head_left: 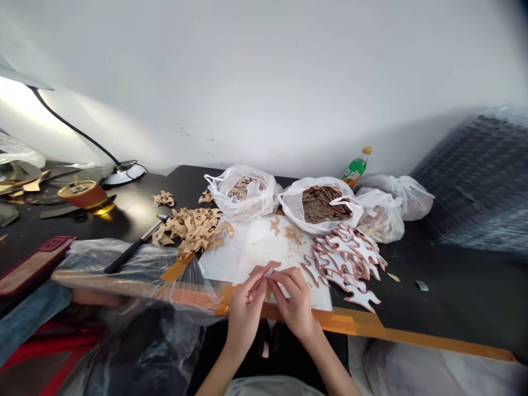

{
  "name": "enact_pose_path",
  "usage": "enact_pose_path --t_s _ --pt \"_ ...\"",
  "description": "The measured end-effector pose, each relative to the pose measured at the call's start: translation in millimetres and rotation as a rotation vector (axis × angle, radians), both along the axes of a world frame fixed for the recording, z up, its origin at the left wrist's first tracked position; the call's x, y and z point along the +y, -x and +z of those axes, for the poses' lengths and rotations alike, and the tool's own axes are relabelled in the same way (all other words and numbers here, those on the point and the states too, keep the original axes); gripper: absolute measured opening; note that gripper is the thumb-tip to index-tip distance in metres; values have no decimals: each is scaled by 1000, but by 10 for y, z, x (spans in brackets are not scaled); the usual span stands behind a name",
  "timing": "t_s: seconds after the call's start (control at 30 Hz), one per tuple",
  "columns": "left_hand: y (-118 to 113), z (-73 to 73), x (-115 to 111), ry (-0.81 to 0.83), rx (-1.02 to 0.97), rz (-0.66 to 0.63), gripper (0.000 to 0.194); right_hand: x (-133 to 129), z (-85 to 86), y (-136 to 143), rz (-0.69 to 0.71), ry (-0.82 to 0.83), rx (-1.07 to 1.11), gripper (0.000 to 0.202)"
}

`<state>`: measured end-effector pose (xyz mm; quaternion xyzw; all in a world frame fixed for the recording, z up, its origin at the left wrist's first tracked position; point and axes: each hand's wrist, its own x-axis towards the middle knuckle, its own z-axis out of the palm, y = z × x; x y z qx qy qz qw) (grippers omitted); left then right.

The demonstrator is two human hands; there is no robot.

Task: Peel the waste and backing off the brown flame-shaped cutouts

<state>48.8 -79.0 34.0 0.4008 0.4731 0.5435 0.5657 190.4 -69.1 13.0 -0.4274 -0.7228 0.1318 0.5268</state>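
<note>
Both hands meet over the front edge of a white sheet (223, 261). My left hand (247, 300) pinches a small reddish-brown piece (263, 270) that sticks out past the fingertips. My right hand (293, 300) has its thumb and fingers pressed together at the same piece, close to the left fingertips. Most of the piece is hidden by the fingers. Left of the sheet lies a heap of tan cut-out shapes (198, 228). To the right is a pile of white shapes with reddish-brown edges (348, 256). A few tan shapes (292, 234) rest on the sheet.
Behind the sheet stand two open plastic bags, one with mixed pieces (243, 188), one with brown pieces (324, 203). A green bottle (356, 166) and tied bags (381, 220) are at the back right. At left are a lamp (124, 172), a black-handled tool (132, 253) and a phone (37, 264).
</note>
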Motion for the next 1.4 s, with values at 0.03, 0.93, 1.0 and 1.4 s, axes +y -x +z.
enact_pose_path --t_s 0.03,0.93,1.0,1.4 --pt "-4 -9 2 35 -63 -7 42 12 7 -5 12 -21 -6 24" --pt "166 28 141 229 -68 13 31 -293 26 -113 127 9 100 29" --pt "166 70 141 241 -88 17 32 -321 6 -107 120 -14 108 32" --pt "565 -141 190 109 39 390 35 -409 104 -26 22 -98 89 30"
